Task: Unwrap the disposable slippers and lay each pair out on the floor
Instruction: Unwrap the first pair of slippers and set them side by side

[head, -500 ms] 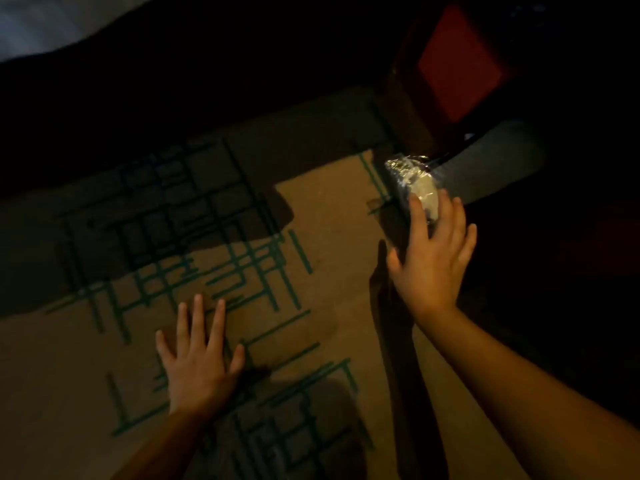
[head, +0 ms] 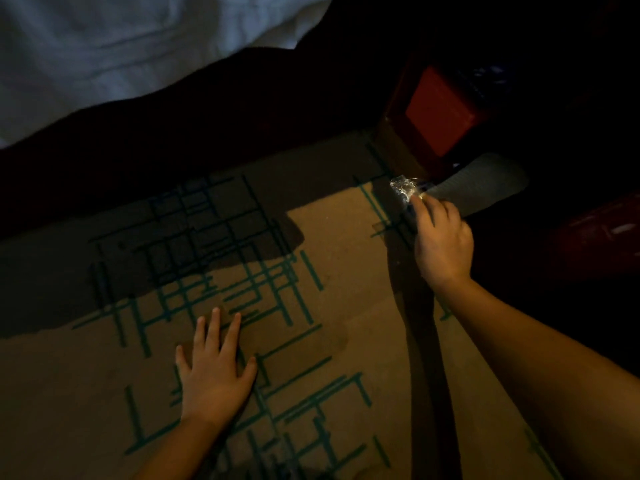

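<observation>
In the head view, the right hand point(head: 441, 237) reaches to the far right edge of the patterned carpet point(head: 207, 341), where it meets dark shadow, and its fingertips point(head: 415, 199) pinch or press on a crinkled clear plastic wrapper point(head: 403, 188). The grip looks curled around the wrapper's near edge, though the dim light leaves it unclear whether it has truly closed on the film. Just beyond the wrapper, a pale grey slipper point(head: 485, 187) lies flat, its toe pointing off to the right into the dark; whether it is partly inside the film cannot be told. Such a slipper should be very light, thin and floppy, and the film slick and noisy, so a pinch on a loose corner of the wrapper and a pull away from the sole seems the best hold. The left hand point(head: 214, 372) lies flat and spread on the carpet near its front edge, holding nothing. A dark wooden piece with a red panel point(head: 438, 112) stands close behind the wrapper and crowds the reach; white bedding point(head: 121, 46) hangs at the far left.
</observation>
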A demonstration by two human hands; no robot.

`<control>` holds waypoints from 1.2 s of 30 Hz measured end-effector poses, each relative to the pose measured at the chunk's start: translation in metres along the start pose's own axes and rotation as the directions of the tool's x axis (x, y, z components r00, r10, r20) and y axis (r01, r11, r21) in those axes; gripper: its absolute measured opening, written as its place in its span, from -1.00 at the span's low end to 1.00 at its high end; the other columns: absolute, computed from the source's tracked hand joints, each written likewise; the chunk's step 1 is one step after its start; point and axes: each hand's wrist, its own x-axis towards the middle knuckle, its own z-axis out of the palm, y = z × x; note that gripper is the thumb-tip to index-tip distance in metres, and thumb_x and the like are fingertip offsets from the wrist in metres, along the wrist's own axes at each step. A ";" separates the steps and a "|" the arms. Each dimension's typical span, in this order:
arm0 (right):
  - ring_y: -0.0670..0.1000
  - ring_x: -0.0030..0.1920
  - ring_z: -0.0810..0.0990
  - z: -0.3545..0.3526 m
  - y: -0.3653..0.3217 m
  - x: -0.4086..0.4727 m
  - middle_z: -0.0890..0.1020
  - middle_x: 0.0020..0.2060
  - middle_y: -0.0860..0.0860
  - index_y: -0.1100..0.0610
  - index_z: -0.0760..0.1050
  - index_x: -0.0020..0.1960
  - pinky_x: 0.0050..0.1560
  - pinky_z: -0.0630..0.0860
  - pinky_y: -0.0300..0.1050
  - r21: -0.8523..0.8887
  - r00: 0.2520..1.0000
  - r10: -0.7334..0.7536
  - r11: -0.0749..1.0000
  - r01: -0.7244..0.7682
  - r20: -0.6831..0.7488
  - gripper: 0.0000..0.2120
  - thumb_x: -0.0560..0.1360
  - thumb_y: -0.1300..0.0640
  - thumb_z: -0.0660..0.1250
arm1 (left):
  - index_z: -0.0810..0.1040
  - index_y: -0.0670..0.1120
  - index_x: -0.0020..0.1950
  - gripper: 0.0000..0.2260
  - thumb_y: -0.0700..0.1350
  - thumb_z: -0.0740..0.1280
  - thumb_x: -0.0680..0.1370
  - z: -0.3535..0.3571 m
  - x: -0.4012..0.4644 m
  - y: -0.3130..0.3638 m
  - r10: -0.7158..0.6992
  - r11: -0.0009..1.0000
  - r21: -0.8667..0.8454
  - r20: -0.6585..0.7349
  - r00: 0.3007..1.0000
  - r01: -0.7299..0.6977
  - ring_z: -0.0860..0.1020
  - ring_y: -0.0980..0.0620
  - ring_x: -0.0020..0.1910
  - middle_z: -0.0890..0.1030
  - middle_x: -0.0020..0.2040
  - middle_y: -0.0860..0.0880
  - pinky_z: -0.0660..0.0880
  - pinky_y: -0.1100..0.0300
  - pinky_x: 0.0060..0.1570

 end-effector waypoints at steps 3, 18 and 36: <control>0.19 0.24 0.46 -0.012 -0.008 -0.007 0.50 0.24 0.15 0.15 0.30 0.37 0.14 0.47 0.13 0.042 0.996 -0.059 0.997 0.062 -0.066 -0.37 0.34 0.28 0.40 | 0.27 0.01 0.45 -0.42 0.04 0.33 0.46 -0.015 0.003 0.014 -0.023 0.979 -0.201 -0.049 0.999 0.013 0.03 -0.03 0.54 0.10 0.56 -0.08 0.01 -0.15 0.47; 0.06 0.26 0.43 -0.037 -0.101 -0.142 0.59 0.23 0.07 0.10 0.37 0.35 0.18 0.45 0.01 0.365 0.553 -0.778 0.442 0.819 -0.299 -0.51 0.42 0.25 0.24 | 0.55 -0.18 -0.03 -0.78 -0.07 0.30 0.41 -0.085 0.008 0.027 0.279 -0.069 -0.713 0.657 0.700 0.697 0.61 0.01 -0.32 0.62 -0.19 -0.12 0.59 0.20 -0.33; -0.05 0.23 0.44 -0.058 -0.182 -0.120 0.58 0.16 0.01 0.08 0.48 0.27 0.20 0.41 -0.08 0.700 0.632 -0.754 0.354 0.620 -0.179 -0.61 0.45 0.05 0.28 | 0.44 -0.20 0.18 -0.74 -0.37 0.23 0.51 -0.091 -0.058 -0.054 -0.170 -0.381 -0.869 0.402 0.900 0.316 0.58 -0.16 0.03 0.54 0.17 -0.26 0.60 0.00 -0.10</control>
